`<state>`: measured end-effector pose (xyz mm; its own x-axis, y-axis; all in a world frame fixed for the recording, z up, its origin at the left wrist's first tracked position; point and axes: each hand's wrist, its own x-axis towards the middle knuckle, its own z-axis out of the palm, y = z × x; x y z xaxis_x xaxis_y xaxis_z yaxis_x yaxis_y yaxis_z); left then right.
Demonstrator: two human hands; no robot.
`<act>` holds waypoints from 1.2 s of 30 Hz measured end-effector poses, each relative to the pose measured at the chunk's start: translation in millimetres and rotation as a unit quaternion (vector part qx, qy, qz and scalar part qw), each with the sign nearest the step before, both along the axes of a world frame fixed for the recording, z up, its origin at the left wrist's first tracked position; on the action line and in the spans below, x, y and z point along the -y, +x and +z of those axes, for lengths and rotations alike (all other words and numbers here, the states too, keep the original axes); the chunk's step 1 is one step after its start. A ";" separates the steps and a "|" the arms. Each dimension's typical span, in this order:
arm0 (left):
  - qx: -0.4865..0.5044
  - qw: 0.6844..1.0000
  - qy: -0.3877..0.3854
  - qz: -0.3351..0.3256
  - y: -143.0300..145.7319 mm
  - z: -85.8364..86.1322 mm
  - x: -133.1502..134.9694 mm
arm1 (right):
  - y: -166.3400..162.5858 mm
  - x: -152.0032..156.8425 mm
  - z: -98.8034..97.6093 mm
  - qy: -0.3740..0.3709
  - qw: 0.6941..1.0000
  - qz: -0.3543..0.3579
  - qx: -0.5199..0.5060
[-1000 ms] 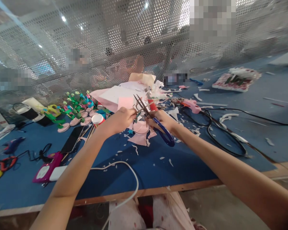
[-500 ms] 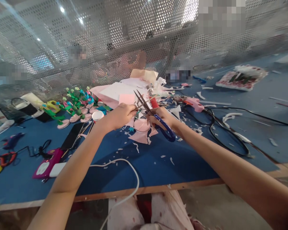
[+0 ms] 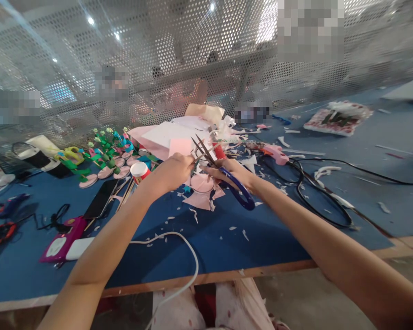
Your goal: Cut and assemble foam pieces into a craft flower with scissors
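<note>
In my right hand (image 3: 236, 173) is a pair of scissors (image 3: 242, 195) with blue handles, its dark blades parted and pointing up and to the left. My left hand (image 3: 177, 170) is closed in a pinch on a thin light-brown stick (image 3: 202, 157), which reaches toward the blades. Whether the blades touch it I cannot tell. Below both hands, a round pink disc (image 3: 202, 182) lies by a cut scrap of pink paper (image 3: 198, 200). A square pink paper (image 3: 180, 147) is just beyond my left fingers.
Several green paper plants on pink discs (image 3: 105, 172) stand at the left. Nearby are a phone (image 3: 101, 198), a purple device (image 3: 60, 243) and a red-and-white tub (image 3: 140, 171). A pink glue gun (image 3: 275, 153) with a looped black cord lies right. Paper sheets (image 3: 165, 135) pile up before the perforated screen.
The camera view has shifted slightly. Both hands stay close together, and my right fingers and the scissors handles have moved a little; the blades remain parted.
</note>
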<state>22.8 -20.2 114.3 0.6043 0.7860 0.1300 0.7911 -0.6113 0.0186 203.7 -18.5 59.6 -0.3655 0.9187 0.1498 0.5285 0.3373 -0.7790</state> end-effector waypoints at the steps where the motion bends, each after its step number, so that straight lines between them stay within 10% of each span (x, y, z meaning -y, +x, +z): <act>1: -0.016 1.000 0.002 0.008 0.8 -0.4 0.6 | 0.9 0.5 1.3 -0.008 1.000 0.007 -0.002; 36: -0.039 0.999 0.001 -0.013 4.2 0.4 4.8 | 3.3 -1.5 -0.5 -0.017 1.000 0.003 -0.022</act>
<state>27.0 -24.9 114.7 0.6323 0.7703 0.0828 0.7745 -0.6311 -0.0439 207.0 -17.1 59.1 -0.3656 0.9210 0.1347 0.4919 0.3141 -0.8120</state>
